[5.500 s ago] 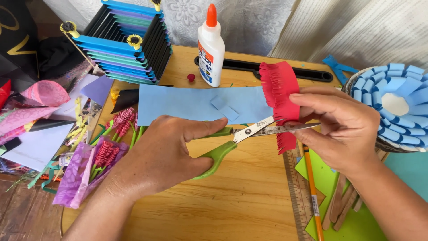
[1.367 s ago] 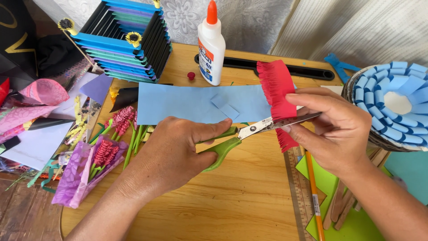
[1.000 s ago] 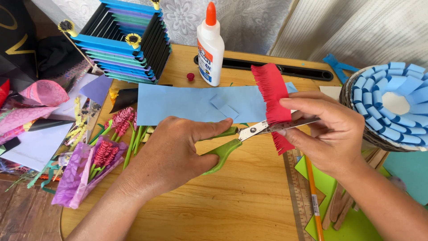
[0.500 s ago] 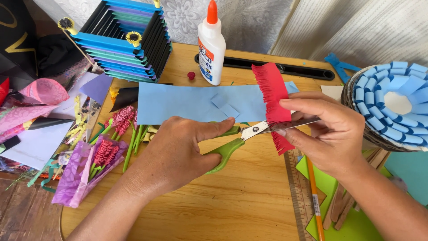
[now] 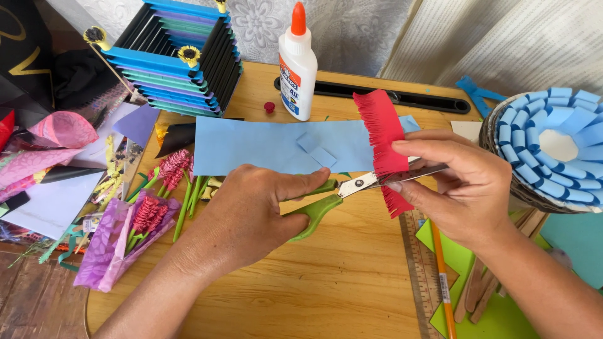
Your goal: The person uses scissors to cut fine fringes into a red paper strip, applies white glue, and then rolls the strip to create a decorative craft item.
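My left hand [image 5: 251, 216] grips green-handled scissors [image 5: 326, 198] over a wooden table [image 5: 339, 282]. The blades point right and meet a red paper strip [image 5: 383, 141] with a fringed edge. My right hand [image 5: 455, 185] pinches that strip about its middle and holds it upright over the blades. Behind both hands a long blue paper sheet [image 5: 276, 145] lies flat, with a small folded blue piece on it.
A white glue bottle [image 5: 297, 66] with an orange tip stands at the back, beside a stacked blue and black paper organiser [image 5: 179, 59]. Pink paper flowers [image 5: 147, 210] lie left. A basket with blue paper loops [image 5: 553, 150] sits right; ruler [image 5: 418, 270], pencil and green paper lie below it.
The red strip has shifted slightly left and tilted as the scissors work along its fringe. Both hands stay in nearly the same place.
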